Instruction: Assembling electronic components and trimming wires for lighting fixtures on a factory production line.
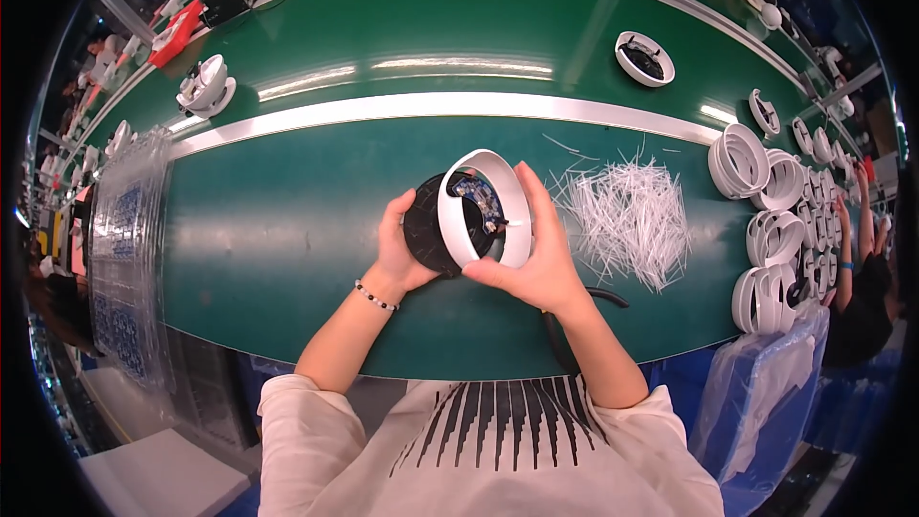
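Above the green bench, my left hand (400,247) grips a round black base (427,226) by its left side, thumb near the top. My right hand (543,265) is closed on a white plastic ring-shaped housing (518,222), thumb at its lower rim and fingers behind its right side. The housing is tilted and overlaps the black base. Through its opening shows a blue circuit board (479,201) with small parts. Whether base and housing are joined, I cannot tell. Beneath my right forearm lie dark-handled pliers (559,342), partly hidden.
Right of my hands lies a heap of thin white strips (627,220). Stacked white housings (766,299) line the bench's right end. At the left stand clear plastic trays (129,230) with blue boards. A white shell (645,58) with black insides sits on the far green surface (459,19).
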The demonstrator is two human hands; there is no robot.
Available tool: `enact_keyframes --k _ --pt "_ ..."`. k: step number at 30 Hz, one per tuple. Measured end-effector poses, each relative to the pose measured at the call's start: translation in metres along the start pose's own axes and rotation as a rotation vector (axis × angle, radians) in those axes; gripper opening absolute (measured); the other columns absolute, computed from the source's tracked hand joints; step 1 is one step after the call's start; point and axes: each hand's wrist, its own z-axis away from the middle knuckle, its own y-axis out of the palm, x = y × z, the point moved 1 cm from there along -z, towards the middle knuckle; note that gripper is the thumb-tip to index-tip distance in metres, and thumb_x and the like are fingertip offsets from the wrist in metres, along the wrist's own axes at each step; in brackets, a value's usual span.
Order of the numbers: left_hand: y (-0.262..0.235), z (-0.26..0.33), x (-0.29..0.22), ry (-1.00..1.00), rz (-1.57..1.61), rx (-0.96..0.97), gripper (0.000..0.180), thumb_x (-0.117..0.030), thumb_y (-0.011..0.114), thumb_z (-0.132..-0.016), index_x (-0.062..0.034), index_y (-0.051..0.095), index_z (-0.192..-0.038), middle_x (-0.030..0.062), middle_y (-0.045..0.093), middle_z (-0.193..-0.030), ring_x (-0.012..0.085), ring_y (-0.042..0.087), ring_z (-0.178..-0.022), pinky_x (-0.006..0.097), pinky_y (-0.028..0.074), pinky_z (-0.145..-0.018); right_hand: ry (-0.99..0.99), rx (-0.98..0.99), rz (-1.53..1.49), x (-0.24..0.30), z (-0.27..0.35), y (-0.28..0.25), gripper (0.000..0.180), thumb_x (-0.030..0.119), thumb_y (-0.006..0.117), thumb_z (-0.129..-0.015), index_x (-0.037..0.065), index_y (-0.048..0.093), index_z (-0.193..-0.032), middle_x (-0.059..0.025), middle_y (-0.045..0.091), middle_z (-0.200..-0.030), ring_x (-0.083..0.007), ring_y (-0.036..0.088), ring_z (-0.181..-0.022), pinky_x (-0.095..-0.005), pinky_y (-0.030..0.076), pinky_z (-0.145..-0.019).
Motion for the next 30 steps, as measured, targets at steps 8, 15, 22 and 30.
enact_keyframes --k 8,15,22,30 --pt "0.014 0.005 0.018 0.187 -0.104 -0.109 0.055 -0.046 0.03 -0.082 -0.0091 0.038 -0.122 0.0124 0.046 -0.118 0.0268 0.045 -0.109 0.04 0.041 -0.089 -0.101 0.019 0.579 0.016 0.019 0.021 0.119 0.05 0.075 -0.05 -0.011 0.008 -0.128 -0.0342 0.008 -0.131 -0.0452 0.02 -0.118 -0.0468 0.027 -0.095" --pt "-0.014 0.003 0.004 0.112 0.118 -0.037 0.054 -0.044 0.027 -0.086 -0.0069 0.038 -0.124 0.0151 0.042 -0.123 0.0296 0.043 -0.112 0.045 0.035 -0.096 -0.14 0.116 0.785 0.04 0.011 0.005 0.114 0.049 0.078 -0.043 -0.007 0.023 -0.125 -0.0246 0.023 -0.13 -0.0419 0.026 -0.118 -0.045 0.026 -0.097" --pt "-0.003 0.004 0.006 0.131 0.06 0.139 0.055 -0.043 0.026 -0.085 -0.0067 0.037 -0.124 0.014 0.042 -0.123 0.0279 0.043 -0.112 0.043 0.037 -0.094 -0.258 0.112 0.583 0.039 0.001 0.013 0.121 0.044 0.081 -0.042 -0.005 0.013 -0.13 -0.0257 0.02 -0.131 -0.0423 0.02 -0.121 -0.0472 0.021 -0.098" --pt "-0.003 0.004 0.006 0.162 0.073 0.08 0.055 -0.043 0.029 -0.083 -0.003 0.042 -0.118 0.0158 0.049 -0.114 0.0276 0.049 -0.104 0.042 0.042 -0.089 -0.194 0.073 0.378 0.034 -0.004 0.008 0.112 0.031 0.081 -0.044 0.0 0.018 -0.13 -0.0233 0.025 -0.128 -0.0376 0.025 -0.12 -0.0444 0.025 -0.098"
